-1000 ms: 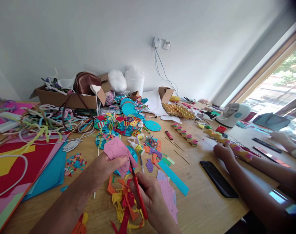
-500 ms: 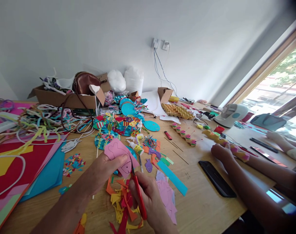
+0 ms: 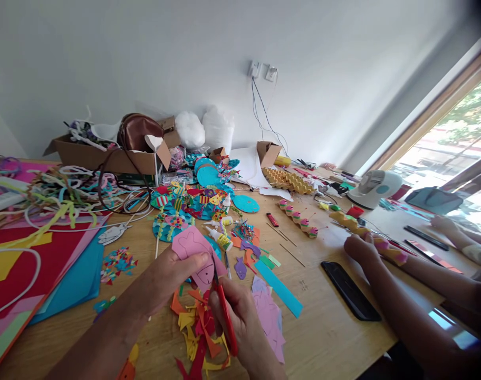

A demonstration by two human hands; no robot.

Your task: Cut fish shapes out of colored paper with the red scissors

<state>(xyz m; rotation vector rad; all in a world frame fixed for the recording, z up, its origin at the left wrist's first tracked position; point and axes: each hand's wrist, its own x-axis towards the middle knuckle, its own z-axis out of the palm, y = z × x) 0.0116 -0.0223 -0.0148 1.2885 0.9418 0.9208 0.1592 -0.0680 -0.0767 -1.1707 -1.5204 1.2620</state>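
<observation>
Left hand (image 3: 180, 273), just ahead and left of right hand (image 3: 240, 316), pinches pink paper (image 3: 193, 244); right curls round red scissors (image 3: 228, 319), blades at the paper. I'd turn paper, not scissors, following the drawn fish outline (image 3: 205, 274) (partly under the left thumb).

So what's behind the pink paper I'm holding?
Past the right edge of the pink paper, part of a blue piece shows, with a yellow-labelled bottle beyond. The paper covers fingers of your left hand and whatever lies directly behind.
</observation>
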